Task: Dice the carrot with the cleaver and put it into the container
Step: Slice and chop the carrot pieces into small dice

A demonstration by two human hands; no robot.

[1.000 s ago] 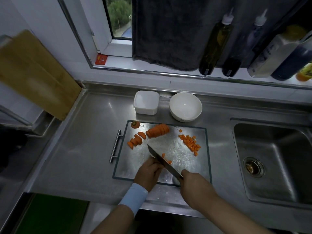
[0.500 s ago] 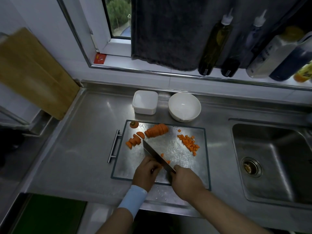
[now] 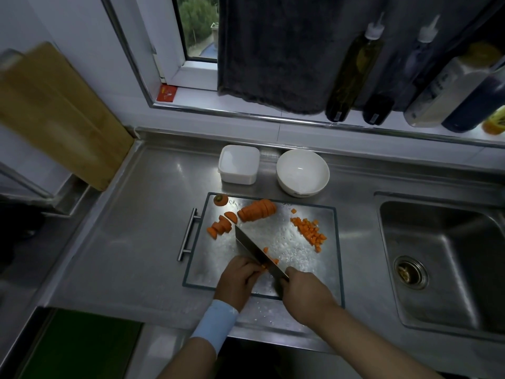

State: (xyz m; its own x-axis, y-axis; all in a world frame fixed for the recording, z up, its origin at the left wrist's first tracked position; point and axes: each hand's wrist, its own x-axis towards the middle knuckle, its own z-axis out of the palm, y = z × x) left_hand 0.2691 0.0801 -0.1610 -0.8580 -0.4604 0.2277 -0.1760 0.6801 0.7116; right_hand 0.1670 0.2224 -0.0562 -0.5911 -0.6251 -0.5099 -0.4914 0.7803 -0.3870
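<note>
On the steel board, right hand grips a steel cleaver, left hand pins orange carrot strips; some diced, most uncut, white square container looks empty.

**Tally at the Steel Counter**

Two hands: left hand and right hand. One cleaver. One cutting board, bearing one carrot top, one sliced carrot length, one cluster of half-slices, one pile of dice on the right, a few loose cubes, and one carrot piece at the left fingertips. Beyond it: one container, one bowl. One sink right, one wooden board left. On the far sill, five bottles, the rightmost only partly seen; one towel.
</note>
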